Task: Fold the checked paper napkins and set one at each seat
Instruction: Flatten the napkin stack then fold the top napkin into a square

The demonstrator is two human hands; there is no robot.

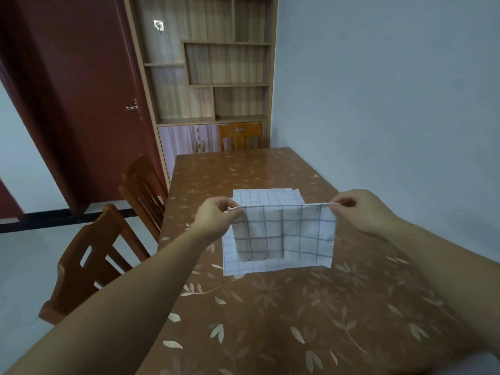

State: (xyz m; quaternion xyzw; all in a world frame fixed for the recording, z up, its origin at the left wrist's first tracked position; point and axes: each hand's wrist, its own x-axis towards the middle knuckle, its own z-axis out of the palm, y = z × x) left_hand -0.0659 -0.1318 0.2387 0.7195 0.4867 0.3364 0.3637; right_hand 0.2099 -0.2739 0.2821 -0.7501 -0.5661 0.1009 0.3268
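The napkin point(284, 234) hangs in the air above the middle of the desk point(270, 320), its top edge stretched level from left to right, the sheet drooping down toward the stack point(266, 197) of napkins lying flat beneath it. The left hand point(216, 215) pinches the top left corner, the right hand point(357, 209) the top right, fingers point(334, 209) closed tight on the paper. The long axis runs between the two hands, so a fold looks likeliest by bringing that held edge down to meet the free lower edge.
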